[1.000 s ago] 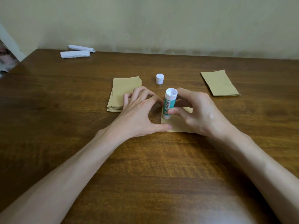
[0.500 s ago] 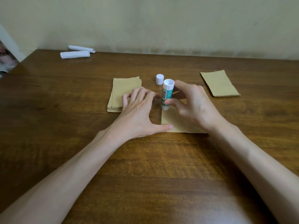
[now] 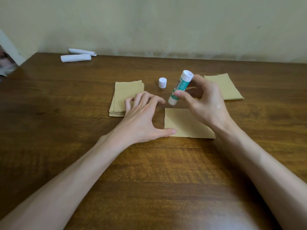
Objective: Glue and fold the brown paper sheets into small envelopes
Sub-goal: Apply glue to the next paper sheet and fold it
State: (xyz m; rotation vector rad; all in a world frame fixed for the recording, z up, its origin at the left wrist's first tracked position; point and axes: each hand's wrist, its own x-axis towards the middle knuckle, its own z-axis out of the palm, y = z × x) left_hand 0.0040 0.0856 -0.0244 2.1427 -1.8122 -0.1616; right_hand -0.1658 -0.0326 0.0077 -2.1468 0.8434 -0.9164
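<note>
A single brown paper sheet point(image 3: 184, 125) lies flat on the wooden table point(image 3: 149, 180) in front of me. My left hand point(image 3: 142, 117) rests on the table with spread fingers, its thumb pressing the sheet's near left corner. My right hand point(image 3: 204, 103) grips a green and white glue stick point(image 3: 180, 87), tilted and lifted just above the sheet's far edge. The stick's white cap point(image 3: 162, 82) stands apart on the table. A stack of brown sheets point(image 3: 126, 97) lies to the left, partly under my left fingers.
A second small pile of brown paper point(image 3: 227, 87) lies at the right, behind my right hand. Two rolled white papers point(image 3: 78, 56) sit at the table's far left by the wall. A printed sheet point(image 3: 6, 63) leans at the left edge.
My right hand has lifted the glue stick off the sheet, moved it up and to the right, and tilted it. The left hand has stayed in place on the sheet's corner.
</note>
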